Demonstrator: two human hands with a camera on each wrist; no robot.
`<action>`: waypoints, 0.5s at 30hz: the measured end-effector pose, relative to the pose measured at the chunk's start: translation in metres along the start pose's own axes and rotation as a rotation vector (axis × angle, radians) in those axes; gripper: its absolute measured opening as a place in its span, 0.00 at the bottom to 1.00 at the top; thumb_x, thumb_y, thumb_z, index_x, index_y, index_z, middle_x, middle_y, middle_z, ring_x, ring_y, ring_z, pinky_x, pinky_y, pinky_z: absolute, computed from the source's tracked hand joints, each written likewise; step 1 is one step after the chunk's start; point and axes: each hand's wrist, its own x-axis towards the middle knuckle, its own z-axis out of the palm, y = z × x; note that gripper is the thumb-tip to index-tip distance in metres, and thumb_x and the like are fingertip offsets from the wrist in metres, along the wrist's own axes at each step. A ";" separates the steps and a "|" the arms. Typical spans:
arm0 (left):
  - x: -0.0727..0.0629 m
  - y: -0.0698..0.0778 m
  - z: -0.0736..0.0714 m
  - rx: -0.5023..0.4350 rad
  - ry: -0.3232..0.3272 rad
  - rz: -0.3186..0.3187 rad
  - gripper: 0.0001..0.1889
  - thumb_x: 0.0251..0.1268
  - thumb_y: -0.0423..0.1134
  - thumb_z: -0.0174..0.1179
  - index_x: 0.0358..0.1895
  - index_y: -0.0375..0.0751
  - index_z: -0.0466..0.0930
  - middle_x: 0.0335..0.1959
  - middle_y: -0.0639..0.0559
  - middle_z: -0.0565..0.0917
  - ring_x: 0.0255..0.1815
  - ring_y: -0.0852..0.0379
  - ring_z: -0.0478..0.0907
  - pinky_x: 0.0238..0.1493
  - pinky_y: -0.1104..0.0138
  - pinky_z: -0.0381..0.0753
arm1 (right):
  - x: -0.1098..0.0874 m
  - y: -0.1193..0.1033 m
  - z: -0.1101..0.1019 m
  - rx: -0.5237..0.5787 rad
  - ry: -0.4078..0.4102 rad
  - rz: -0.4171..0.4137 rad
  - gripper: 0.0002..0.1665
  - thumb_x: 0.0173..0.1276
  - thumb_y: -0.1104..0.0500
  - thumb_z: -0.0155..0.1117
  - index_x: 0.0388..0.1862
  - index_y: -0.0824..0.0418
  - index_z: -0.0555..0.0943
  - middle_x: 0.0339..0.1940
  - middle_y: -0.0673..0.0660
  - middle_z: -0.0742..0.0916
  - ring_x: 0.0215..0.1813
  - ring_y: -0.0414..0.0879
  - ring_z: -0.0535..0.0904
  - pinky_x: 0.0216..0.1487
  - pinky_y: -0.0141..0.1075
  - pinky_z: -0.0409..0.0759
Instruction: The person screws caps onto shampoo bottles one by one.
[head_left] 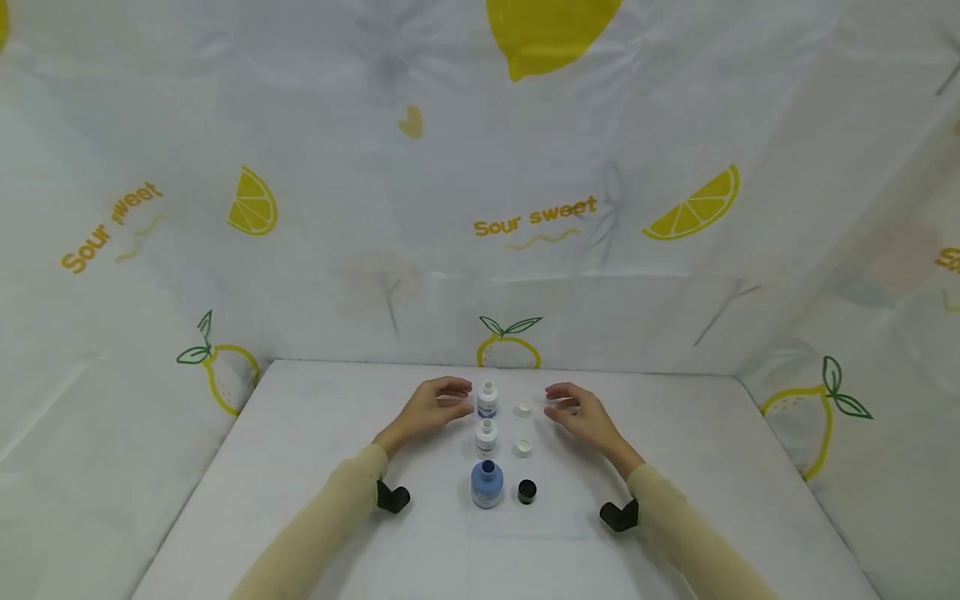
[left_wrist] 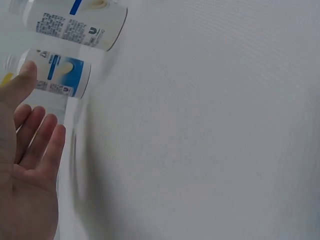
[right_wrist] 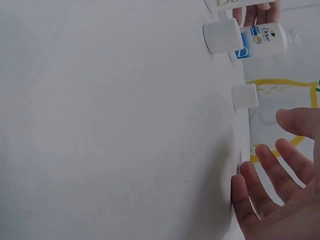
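Two white bottles without caps, a far one (head_left: 487, 401) and a middle one (head_left: 486, 438), stand in a column with a blue bottle (head_left: 487, 486) nearest me. To their right lie a far white cap (head_left: 522, 409), a second white cap (head_left: 522, 448) and a black cap (head_left: 527, 492). My left hand (head_left: 435, 406) is just left of the far white bottle, fingers relaxed and holding nothing. In the left wrist view its thumb overlaps that bottle's label (left_wrist: 65, 72). My right hand (head_left: 582, 412) hovers right of the far cap, fingers loosely bent and apart, nothing in it.
A white cloth covers the table (head_left: 300, 433), and a lemon-printed sheet (head_left: 420, 308) hangs behind and at both sides. Each wrist wears a black camera mount, the left one (head_left: 393, 497) and the right one (head_left: 619, 516), over beige sleeves.
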 end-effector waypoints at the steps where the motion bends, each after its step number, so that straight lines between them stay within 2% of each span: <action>1: 0.002 -0.001 0.003 -0.004 -0.012 0.004 0.27 0.72 0.38 0.74 0.69 0.31 0.80 0.68 0.35 0.84 0.70 0.37 0.84 0.71 0.55 0.86 | 0.000 0.001 0.001 0.011 0.002 0.008 0.24 0.76 0.61 0.71 0.67 0.68 0.80 0.64 0.69 0.88 0.63 0.65 0.87 0.66 0.58 0.86; 6: 0.012 -0.001 0.015 -0.019 -0.064 0.001 0.31 0.71 0.38 0.74 0.73 0.32 0.77 0.72 0.36 0.82 0.73 0.38 0.81 0.74 0.55 0.83 | 0.001 0.006 0.006 0.063 0.012 0.061 0.24 0.76 0.63 0.71 0.67 0.67 0.81 0.64 0.68 0.88 0.64 0.64 0.87 0.64 0.55 0.88; 10: 0.016 0.000 0.022 -0.006 -0.053 0.001 0.29 0.71 0.37 0.75 0.71 0.31 0.78 0.68 0.36 0.84 0.71 0.38 0.83 0.71 0.57 0.85 | 0.001 0.007 0.006 0.065 0.003 0.063 0.24 0.76 0.61 0.72 0.67 0.67 0.81 0.64 0.68 0.88 0.65 0.64 0.86 0.65 0.54 0.87; 15: 0.021 0.000 0.028 -0.003 -0.036 0.048 0.26 0.70 0.36 0.75 0.67 0.31 0.80 0.64 0.37 0.87 0.67 0.37 0.85 0.67 0.59 0.88 | -0.003 0.008 0.003 0.052 0.002 0.062 0.24 0.76 0.59 0.71 0.67 0.67 0.81 0.63 0.68 0.89 0.66 0.64 0.86 0.68 0.55 0.85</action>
